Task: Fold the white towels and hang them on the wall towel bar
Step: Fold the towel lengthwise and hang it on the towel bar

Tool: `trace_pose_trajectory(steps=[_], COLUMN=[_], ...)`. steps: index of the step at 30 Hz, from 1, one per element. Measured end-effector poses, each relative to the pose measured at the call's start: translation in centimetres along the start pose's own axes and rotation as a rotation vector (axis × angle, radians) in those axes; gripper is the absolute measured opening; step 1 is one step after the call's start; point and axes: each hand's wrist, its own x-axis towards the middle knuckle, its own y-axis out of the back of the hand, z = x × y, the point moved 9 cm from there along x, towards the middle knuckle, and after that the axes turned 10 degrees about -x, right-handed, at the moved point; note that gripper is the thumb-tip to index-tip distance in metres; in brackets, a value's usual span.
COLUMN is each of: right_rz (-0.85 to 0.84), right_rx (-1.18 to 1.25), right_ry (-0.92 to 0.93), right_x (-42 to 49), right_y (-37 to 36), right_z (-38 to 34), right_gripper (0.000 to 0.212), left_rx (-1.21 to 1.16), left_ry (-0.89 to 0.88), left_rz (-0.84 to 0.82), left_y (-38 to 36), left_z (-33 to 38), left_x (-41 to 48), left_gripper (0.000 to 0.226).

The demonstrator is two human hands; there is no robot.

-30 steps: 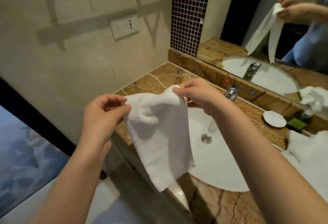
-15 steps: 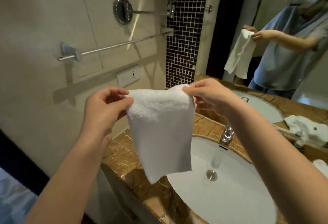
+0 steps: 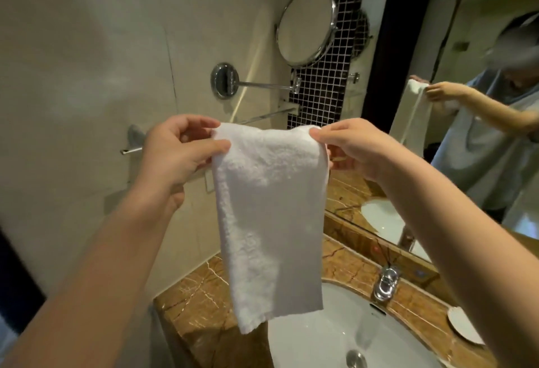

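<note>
Since a second ago my view has swung up from the sink (image 3: 335, 338) and worktop (image 3: 201, 303), and the towel (image 3: 271, 221) has risen to the level of the wall towel bar (image 3: 268, 115); it hangs as a long folded strip just in front of the bar. My left hand (image 3: 178, 154) pinches the top left corner between thumb and curled fingers; my right hand (image 3: 353, 148) pinches the top right corner likewise. I judge the hanging goes best with the top edge taut and level; carry it over the bar, drop half behind, then even the ends. I can read no brand, label or writing.
</note>
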Motion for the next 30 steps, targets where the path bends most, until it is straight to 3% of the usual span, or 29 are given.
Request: trace_pose_trajectory(steps=[17, 22, 30], right_rz=[0.006, 0.024, 0.014], right_rx=[0.254, 0.234, 0.318], right_ry=[0.123, 0.162, 0.279], right_x=[10.3, 13.9, 18.8], right_y=[1.0, 0.9, -0.1], right_z=[-6.9, -10.7, -17.4], right_gripper=[0.018, 0.031, 0.006], left_rx=[0.031, 0.026, 0.044], left_ry=[-0.229, -0.293, -0.386], left_rz=[0.056, 0.035, 0.034], left_y=[-1.9, -1.1, 0.2], left_z=[7.5, 10.2, 14.2], left_x=[8.2, 11.9, 17.0], left_gripper=[0.028, 0.028, 0.028])
